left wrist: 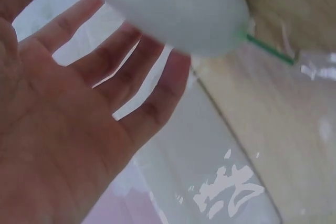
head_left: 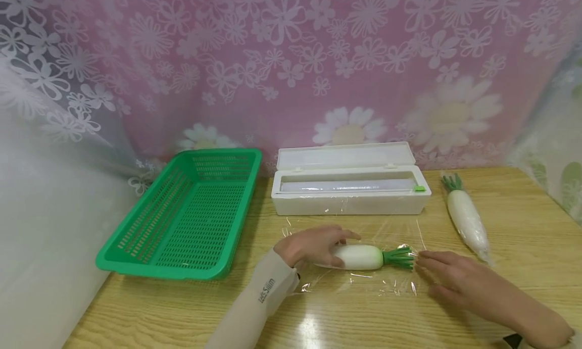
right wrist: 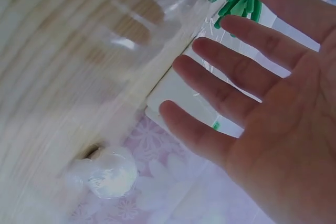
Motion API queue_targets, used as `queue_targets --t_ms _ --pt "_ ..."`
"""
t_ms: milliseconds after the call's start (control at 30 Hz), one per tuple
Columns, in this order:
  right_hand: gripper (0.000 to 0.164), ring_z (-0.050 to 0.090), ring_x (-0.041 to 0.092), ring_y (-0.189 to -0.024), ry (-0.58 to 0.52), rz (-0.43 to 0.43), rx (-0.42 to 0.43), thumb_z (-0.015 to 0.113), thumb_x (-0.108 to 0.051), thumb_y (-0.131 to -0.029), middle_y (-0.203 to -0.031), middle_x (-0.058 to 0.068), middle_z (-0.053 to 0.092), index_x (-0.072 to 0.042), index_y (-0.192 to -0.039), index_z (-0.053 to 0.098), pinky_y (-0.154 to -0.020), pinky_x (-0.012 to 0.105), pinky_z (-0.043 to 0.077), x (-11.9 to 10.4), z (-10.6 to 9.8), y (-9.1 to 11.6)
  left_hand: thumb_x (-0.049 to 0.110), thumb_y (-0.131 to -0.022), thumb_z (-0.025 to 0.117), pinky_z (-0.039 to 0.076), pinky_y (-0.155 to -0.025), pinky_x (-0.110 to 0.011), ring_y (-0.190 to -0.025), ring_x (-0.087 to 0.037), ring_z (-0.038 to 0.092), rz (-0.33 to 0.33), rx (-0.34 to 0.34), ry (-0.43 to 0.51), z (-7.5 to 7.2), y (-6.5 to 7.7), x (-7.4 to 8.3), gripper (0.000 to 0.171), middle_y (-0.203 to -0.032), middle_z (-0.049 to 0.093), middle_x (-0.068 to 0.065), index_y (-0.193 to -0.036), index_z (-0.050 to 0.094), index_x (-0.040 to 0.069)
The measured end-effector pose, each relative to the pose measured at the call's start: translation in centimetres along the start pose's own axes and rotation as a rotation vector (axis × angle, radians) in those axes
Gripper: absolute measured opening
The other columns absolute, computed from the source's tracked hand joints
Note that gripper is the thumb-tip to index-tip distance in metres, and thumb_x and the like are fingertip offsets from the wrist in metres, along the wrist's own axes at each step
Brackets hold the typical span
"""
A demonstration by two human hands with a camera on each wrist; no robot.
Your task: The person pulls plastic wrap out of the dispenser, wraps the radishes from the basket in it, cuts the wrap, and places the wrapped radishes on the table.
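A white radish [head_left: 361, 257] with a green leafy top [head_left: 399, 258] lies sideways on a sheet of clear cling film [head_left: 386, 283] spread on the table. My left hand [head_left: 313, 245] holds its left part, thumb on the near side and fingers on the far side. The left wrist view shows those fingers against the radish [left wrist: 178, 9]. Just right of the green top, my right hand [head_left: 464, 283] hovers at the film's right edge. Its fingers are straight and spread in the right wrist view, where the palm [right wrist: 294, 145] holds nothing.
Behind the film stands an open white cling film box [head_left: 350, 205] with a roll inside and a green slider at its right. A green basket [head_left: 227, 268] sits at the left. Another radish [head_left: 466, 222], wrapped in film, lies at the right on the wooden table [head_left: 150, 313].
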State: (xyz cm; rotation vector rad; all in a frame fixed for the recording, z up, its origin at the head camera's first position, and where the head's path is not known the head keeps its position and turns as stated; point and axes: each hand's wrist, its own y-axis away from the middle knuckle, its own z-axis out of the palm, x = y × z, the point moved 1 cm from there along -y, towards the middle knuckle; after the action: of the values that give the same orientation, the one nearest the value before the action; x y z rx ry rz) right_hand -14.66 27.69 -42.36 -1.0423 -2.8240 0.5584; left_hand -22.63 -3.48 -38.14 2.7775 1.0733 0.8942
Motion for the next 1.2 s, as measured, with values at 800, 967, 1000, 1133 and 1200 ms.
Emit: queue_targets --t_ms 800,967,1000,1133,1200 --pt "0.054 0.057 0.007 -0.076 -0.069 -0.144 0.206 0.034 -0.053 -0.103 -0.09 -0.008 0.06 -0.018 -0.085 0.071 -0.065 0.016 0.044 0.5 -0.1 -0.2 0.013 -0.092 0.076 0.049 -0.073 -0.021 -0.084 -0.01 0.061 0.0 0.215 -0.115 -0.1 8.6 -0.9 0.008 -0.097 0.067 0.003 -0.099 0.075 0.01" --pt "0.015 0.05 -0.001 -0.073 -0.101 -0.173 0.132 0.078 -0.034 -0.087 -0.087 -0.015 0.056 -0.023 -0.085 0.068 -0.06 0.016 0.04 0.4 0.2 -0.1 0.015 -0.091 0.076 0.049 -0.071 -0.021 -0.08 -0.005 0.056 -0.04 0.188 -0.178 0.7 9.6 -1.2 0.004 -0.091 0.064 0.008 -0.09 0.073 0.015" --pt "0.019 0.049 -0.002 -0.073 -0.099 -0.168 0.11 0.085 -0.026 -0.078 -0.087 -0.016 0.055 -0.024 -0.085 0.068 -0.06 0.016 0.04 0.4 0.2 0.0 0.015 -0.091 0.076 0.049 -0.071 -0.022 -0.079 -0.004 0.055 -0.053 0.178 -0.188 0.8 9.8 -1.2 0.003 -0.089 0.063 0.009 -0.09 0.073 0.015" --pt "0.042 0.045 -0.001 -0.073 -0.072 -0.153 0.024 0.091 -0.006 -0.054 -0.088 -0.016 0.052 -0.024 -0.083 0.066 -0.057 0.023 0.042 0.1 0.4 0.1 0.011 -0.086 0.077 0.048 -0.069 -0.022 -0.076 -0.004 0.052 -0.085 0.13 -0.21 1.6 10.4 -1.4 0.008 -0.086 0.059 0.01 -0.09 0.075 0.017" --pt "0.043 0.045 -0.001 -0.074 -0.058 -0.143 -0.011 0.092 -0.007 -0.054 -0.088 -0.016 0.051 -0.025 -0.083 0.066 -0.056 0.026 0.043 0.0 0.4 0.1 0.009 -0.082 0.079 0.048 -0.067 -0.022 -0.075 -0.004 0.052 -0.076 0.121 -0.223 1.9 10.5 -1.5 0.011 -0.085 0.059 0.01 -0.089 0.075 0.017"
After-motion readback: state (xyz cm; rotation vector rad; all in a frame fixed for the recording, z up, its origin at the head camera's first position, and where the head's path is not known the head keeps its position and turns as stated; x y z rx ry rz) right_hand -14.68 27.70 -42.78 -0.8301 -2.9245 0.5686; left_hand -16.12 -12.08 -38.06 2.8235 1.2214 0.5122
